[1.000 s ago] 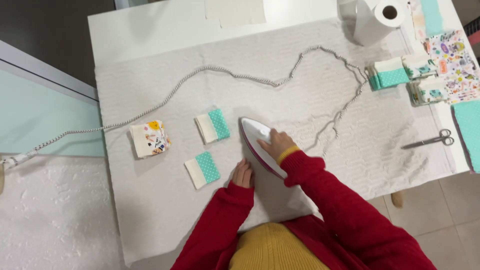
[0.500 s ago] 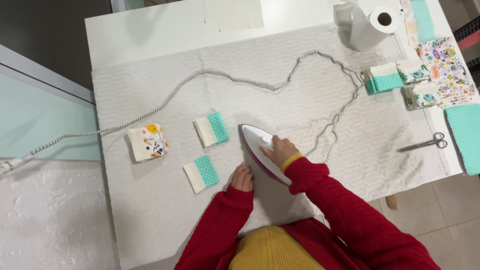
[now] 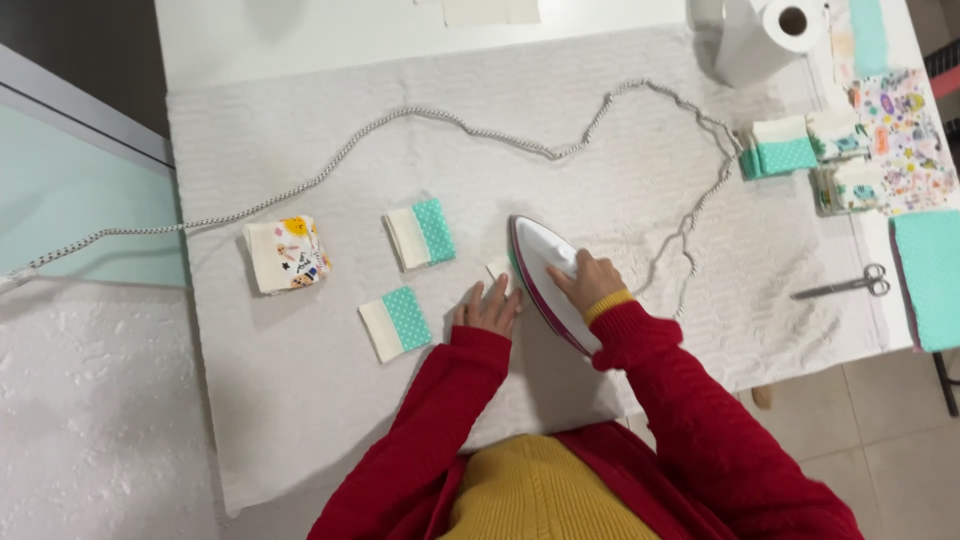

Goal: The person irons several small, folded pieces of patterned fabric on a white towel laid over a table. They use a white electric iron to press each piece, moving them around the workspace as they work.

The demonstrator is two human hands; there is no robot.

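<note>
Gripping an iron, right hand has fingers wrapped around it; left hand fingers spread flat on a patch beside it.

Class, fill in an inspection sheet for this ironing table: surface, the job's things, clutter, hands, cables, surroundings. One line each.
Surface: white table covered by a pale textured cloth.
Job's things: white iron on the cloth; a small fabric piece shows at its left edge.
Clutter: two cream-and-teal folded patches, a printed patch, a fabric stack, paper towel roll, scissors.
Hands: right hand holds the iron's handle; left hand lies flat beside the iron.
Cables: braided cord snakes across the cloth and off the left edge.
Surroundings: tiled floor at right; pale teal panel at left.
</note>
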